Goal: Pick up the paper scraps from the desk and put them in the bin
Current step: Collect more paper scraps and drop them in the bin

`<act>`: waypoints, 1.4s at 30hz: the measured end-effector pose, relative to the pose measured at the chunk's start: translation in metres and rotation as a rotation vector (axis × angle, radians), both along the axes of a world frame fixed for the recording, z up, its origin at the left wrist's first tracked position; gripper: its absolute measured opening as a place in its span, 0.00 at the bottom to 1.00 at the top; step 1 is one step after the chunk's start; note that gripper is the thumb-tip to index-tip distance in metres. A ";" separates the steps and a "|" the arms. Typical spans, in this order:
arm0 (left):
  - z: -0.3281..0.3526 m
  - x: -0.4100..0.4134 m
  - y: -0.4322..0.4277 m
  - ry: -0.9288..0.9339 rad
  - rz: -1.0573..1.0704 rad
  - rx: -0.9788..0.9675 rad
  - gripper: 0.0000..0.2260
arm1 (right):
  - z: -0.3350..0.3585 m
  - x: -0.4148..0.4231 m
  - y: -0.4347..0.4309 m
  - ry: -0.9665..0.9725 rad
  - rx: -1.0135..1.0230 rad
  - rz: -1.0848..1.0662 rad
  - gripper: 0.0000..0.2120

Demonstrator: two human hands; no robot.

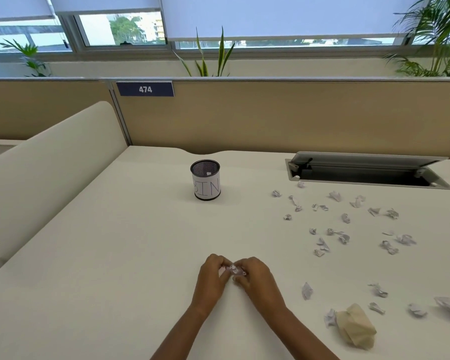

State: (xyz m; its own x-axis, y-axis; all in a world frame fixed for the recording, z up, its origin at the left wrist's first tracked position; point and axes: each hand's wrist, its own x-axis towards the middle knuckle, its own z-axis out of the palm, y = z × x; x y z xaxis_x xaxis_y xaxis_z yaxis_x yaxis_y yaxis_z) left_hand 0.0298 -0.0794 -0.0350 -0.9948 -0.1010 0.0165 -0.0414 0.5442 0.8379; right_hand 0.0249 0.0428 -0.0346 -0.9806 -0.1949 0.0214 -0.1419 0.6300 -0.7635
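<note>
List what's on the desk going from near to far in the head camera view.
Beige wad of paper → both hands, left hand and right hand, holding a paper scrap → scattered paper scraps → bin → open cable hatch.

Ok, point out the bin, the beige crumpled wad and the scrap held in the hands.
bin (pixel 206 187): head view, on its paper label.
beige crumpled wad (pixel 357 326): head view, on its middle.
held scrap (pixel 236 270): head view, on the part showing between the fingers.
</note>
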 end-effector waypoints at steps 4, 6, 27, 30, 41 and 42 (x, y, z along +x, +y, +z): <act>0.003 -0.009 -0.008 -0.142 -0.012 0.224 0.04 | 0.008 -0.014 -0.001 -0.043 -0.051 -0.003 0.06; 0.005 -0.013 -0.013 -0.178 -0.008 0.323 0.05 | 0.013 -0.022 0.000 -0.071 -0.111 -0.010 0.05; 0.088 -0.117 -0.016 -0.497 0.411 1.514 0.15 | 0.080 -0.073 -0.036 0.392 0.064 0.178 0.19; 0.112 -0.149 -0.024 -0.378 0.441 1.552 0.16 | 0.079 -0.077 -0.027 0.483 -0.053 0.010 0.18; 0.165 -0.223 -0.029 -0.279 0.586 1.355 0.21 | 0.012 -0.081 0.023 0.067 0.239 -0.041 0.21; 0.163 -0.224 -0.028 -0.311 0.595 1.344 0.20 | 0.011 -0.083 0.027 0.067 0.239 -0.048 0.21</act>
